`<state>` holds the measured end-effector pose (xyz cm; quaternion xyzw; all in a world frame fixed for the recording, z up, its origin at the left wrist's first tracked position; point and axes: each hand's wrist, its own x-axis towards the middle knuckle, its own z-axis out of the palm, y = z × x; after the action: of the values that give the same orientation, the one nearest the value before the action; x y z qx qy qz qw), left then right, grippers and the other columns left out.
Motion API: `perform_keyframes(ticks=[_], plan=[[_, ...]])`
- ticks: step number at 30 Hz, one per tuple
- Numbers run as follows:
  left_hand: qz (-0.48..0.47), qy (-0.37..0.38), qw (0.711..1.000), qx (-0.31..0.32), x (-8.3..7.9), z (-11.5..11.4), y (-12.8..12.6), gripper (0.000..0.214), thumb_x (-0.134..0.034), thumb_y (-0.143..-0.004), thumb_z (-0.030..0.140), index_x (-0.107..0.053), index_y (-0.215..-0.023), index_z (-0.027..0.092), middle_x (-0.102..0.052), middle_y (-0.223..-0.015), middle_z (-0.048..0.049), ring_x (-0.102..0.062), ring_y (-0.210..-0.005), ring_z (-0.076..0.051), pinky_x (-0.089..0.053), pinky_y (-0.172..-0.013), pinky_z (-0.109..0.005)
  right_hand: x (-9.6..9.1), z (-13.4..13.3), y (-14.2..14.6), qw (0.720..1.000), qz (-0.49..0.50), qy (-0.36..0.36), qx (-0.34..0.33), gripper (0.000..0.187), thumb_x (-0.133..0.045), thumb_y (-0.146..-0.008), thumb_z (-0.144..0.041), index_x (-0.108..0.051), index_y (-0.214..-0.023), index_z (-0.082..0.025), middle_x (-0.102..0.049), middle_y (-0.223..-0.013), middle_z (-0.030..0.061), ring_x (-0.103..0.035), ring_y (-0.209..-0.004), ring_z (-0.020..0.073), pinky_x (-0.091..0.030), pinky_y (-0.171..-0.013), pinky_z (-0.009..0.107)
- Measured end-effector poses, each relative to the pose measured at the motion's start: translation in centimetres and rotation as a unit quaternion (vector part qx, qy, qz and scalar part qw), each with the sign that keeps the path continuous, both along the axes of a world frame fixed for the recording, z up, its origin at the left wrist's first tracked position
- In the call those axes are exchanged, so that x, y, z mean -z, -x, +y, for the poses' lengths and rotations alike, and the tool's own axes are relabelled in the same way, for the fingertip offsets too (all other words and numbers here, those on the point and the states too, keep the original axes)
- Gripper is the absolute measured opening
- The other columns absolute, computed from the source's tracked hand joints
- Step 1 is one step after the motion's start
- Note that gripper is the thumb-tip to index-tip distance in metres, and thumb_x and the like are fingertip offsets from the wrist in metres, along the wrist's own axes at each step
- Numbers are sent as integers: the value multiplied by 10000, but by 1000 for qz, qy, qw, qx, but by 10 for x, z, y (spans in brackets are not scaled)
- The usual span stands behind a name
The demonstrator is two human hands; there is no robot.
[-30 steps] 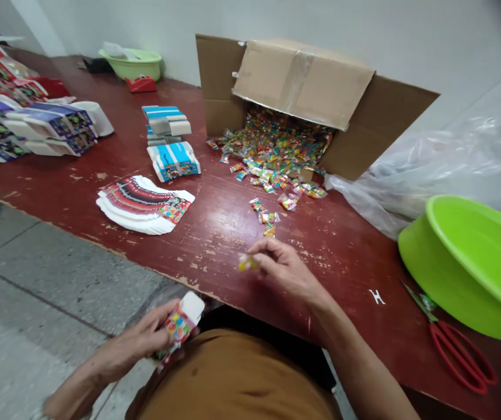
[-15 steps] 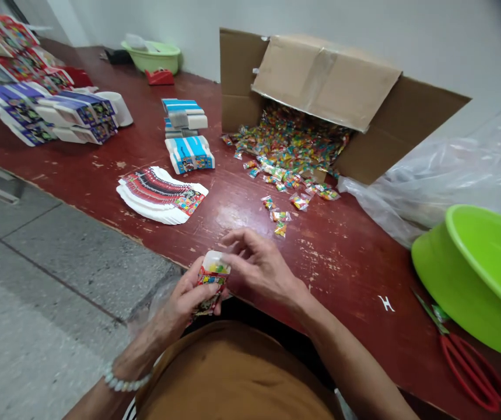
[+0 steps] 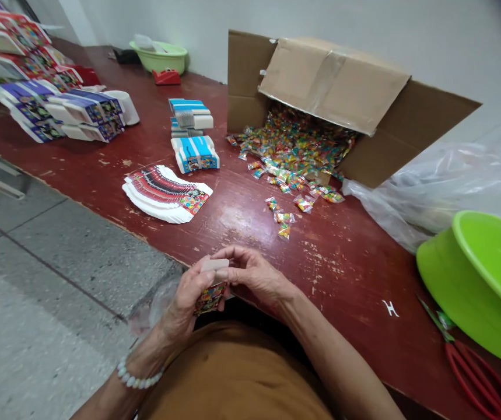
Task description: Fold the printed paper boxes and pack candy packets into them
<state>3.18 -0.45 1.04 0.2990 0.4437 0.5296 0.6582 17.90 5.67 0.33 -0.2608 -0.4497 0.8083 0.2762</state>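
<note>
A small printed candy box [image 3: 210,298] is gripped in my left hand [image 3: 189,294], close to my body at the table's front edge. Its white top flap [image 3: 215,264] stands up. My right hand [image 3: 256,274] has its thumb and fingers closed on the right side of the box top. The box's inside is hidden by my fingers and the flap. Ahead on the table lies a fanned row of flat red-and-white boxes [image 3: 163,195]. Several wrapped candies [image 3: 284,218] are scattered to the right of it.
An open carton [image 3: 333,81] spills many wrapped candies. Blue box bundles [image 3: 195,154] stand left of it; purple [image 3: 88,111] and red bundles [image 3: 9,35] are stacked far left. At right are a green basin [image 3: 455,280], red-handled scissors [image 3: 473,373] and clear plastic sheeting [image 3: 464,169].
My right hand has closed in on the box top, and my left thumb has moved up to it. The candies seen inside the box are now covered. The view has shifted slightly.
</note>
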Motion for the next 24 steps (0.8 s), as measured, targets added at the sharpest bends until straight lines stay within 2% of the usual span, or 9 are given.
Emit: perform_keyframes(ticks=[2,4,6,7,12,17,21,23,24], plan=[[-24,32,999,16,0,1,1,416,-773,-782,550,-690,-961,183,-714,-674,-25,-645,-531,-173,-539,-473,-249,3,-1,2,993,-15,-89,73,348,-810,-791,-516,-672,-843,-202,-707,-955,33,-630,-604,130,-588,-604,323],[-76,92,991,52,1,2,3,475,-691,-838,642,-664,-961,184,-716,-655,-44,-643,-485,-172,-542,-446,-252,3,-1,0,957,-55,-240,156,287,-761,-857,-475,-713,-786,-201,-739,-973,57,-688,-748,160,-594,-740,328],[-135,133,979,76,3,4,5,493,-588,-893,685,-632,-939,196,-709,-626,-53,-631,-439,-174,-538,-409,-261,1,-2,-4,909,-93,-370,169,243,-711,-914,-430,-759,-830,-208,-770,-961,72,-712,-874,181,-573,-839,323],[-156,137,975,80,3,5,6,486,-536,-924,680,-620,-933,201,-707,-618,-56,-631,-430,-180,-541,-398,-269,-2,-2,-6,896,-106,-404,154,254,-679,-941,-423,-768,-845,-205,-778,-946,75,-717,-884,181,-567,-846,316],[-166,129,976,61,2,9,7,430,-352,-1036,550,-610,-1007,206,-713,-606,-70,-649,-420,-198,-542,-388,-276,-14,-3,-11,905,-147,-388,97,320,-581,-1009,-431,-773,-910,-195,-761,-813,36,-710,-752,149,-567,-768,277],[-137,142,979,42,-3,12,7,448,-356,-1048,507,-636,-908,187,-680,-543,-50,-626,-371,-190,-526,-352,-262,-12,-1,-5,857,-132,-480,134,222,-590,-1014,-326,-786,-1024,-223,-798,-1065,67,-737,-975,172,-559,-901,303],[-120,150,981,36,-3,11,7,501,-387,-1029,561,-658,-855,176,-653,-529,-38,-616,-370,-180,-524,-343,-256,-11,-2,-2,825,-144,-533,124,197,-595,-996,-249,-758,-1098,-205,-804,-1051,81,-743,-930,179,-549,-907,339],[-114,149,982,29,-1,11,7,470,-424,-1015,572,-661,-887,187,-668,-565,-37,-631,-398,-186,-530,-347,-262,-12,-3,-3,834,-144,-519,118,196,-589,-1000,-268,-768,-1026,-195,-802,-1026,88,-738,-951,188,-541,-920,351],[-114,146,982,29,-1,11,6,457,-439,-1007,580,-657,-895,195,-671,-575,-34,-631,-404,-186,-530,-348,-264,-13,-3,-4,851,-143,-492,114,207,-592,-1000,-293,-773,-973,-197,-800,-1017,85,-736,-955,188,-544,-911,347]])
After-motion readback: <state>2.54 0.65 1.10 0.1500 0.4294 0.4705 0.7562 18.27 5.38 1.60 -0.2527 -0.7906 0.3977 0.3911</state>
